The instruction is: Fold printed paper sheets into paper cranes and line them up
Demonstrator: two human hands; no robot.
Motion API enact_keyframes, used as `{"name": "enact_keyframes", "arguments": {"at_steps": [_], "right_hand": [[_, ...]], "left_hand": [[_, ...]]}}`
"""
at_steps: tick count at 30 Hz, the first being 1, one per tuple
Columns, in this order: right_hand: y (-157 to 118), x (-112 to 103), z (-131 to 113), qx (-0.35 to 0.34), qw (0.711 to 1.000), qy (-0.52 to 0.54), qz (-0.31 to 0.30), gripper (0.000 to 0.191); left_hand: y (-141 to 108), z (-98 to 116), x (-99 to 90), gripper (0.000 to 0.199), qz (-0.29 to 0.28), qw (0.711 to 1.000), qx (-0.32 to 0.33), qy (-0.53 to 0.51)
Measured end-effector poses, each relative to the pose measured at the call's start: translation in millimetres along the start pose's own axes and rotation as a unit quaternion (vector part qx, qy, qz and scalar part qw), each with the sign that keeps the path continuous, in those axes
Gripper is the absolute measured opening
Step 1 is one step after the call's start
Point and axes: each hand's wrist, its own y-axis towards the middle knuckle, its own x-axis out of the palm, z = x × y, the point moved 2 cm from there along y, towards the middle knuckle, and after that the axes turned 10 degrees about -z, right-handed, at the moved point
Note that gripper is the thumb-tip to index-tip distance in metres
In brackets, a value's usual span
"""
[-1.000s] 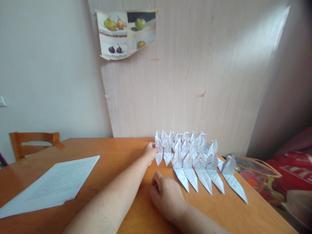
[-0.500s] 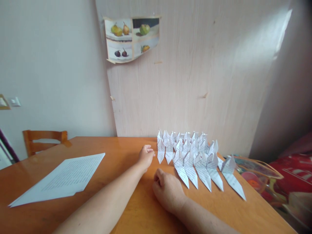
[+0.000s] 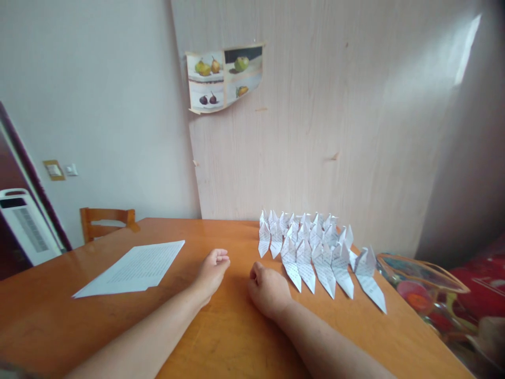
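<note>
My left hand point(image 3: 213, 271) is over the table's middle, its fingers loosely curled and a little apart, with nothing visible in them. It lies between a stack of printed paper sheets point(image 3: 134, 271) on the left and my other hand. My right hand point(image 3: 270, 289) rests on the wooden table point(image 3: 232, 337) in a closed fist, no object showing in it. Just beyond and to its right stand several origami paper cranes point(image 3: 323, 263), folded from printed white paper and set in rows. The nearest are close to the fist; those at the back partly hide one another.
A wooden chair point(image 3: 106, 217) stands beyond the table's far left edge. Fruit pictures point(image 3: 224, 79) are taped to the wood-grain panel behind. A transparent bag point(image 3: 426, 284) with colourful contents and a red item point(image 3: 481, 287) are off the table's right edge.
My left hand has drawn back from beside the cranes, moving left and nearer to me. My right fist stays in place beside the cranes. The view has turned slightly left.
</note>
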Motion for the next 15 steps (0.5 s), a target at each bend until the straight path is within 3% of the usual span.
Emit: {"name": "enact_keyframes", "arguments": {"at_steps": [7, 15], "right_hand": [[1.0, 0.1, 0.2, 0.002, 1.000, -0.011, -0.022, 0.013], [-2.4, -4.4, 2.0, -0.010, 1.000, -0.004, -0.029, 0.014]], "left_hand": [[-38.3, -4.4, -31.6, 0.037, 0.028, 0.999, -0.005, 0.031], [-44.1, -5.3, -24.1, 0.029, 0.040, 0.997, 0.016, 0.071]]}}
